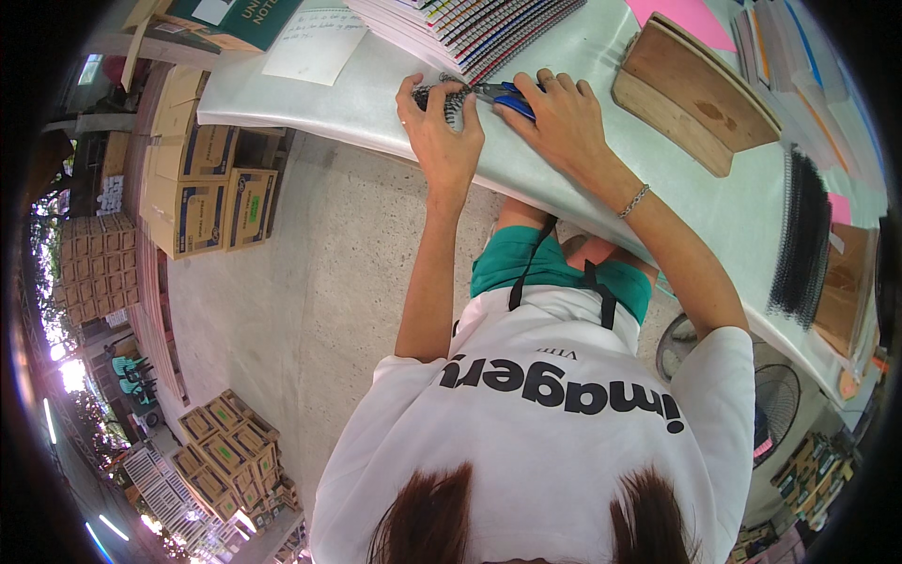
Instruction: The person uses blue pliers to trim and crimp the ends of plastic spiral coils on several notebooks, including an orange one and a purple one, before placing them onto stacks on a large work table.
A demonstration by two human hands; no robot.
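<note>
My left hand (pixel 443 139) is closed around a small bunch of black spiral binding coil (pixel 454 105) at the table's near edge. In my right hand (pixel 564 115) is a pair of pliers with blue handles (pixel 515 100), jaws pointing left at the coil. The jaws meet the coil beside my left fingertips; whether they bite on it is too small to tell. Just beyond both hands lies a stack of spiral-bound notebooks (pixel 470 38), their coiled edges facing me.
A wooden angled stand (pixel 697 94) is right of my hands. Further right lies a bundle of black coils (pixel 801 244), near clear plastic-wrapped stacks (pixel 799 75). A handwritten sheet (pixel 316 45) and a green box (pixel 230 21) are at left. Cartons (pixel 202 193) stand beyond the table's left end.
</note>
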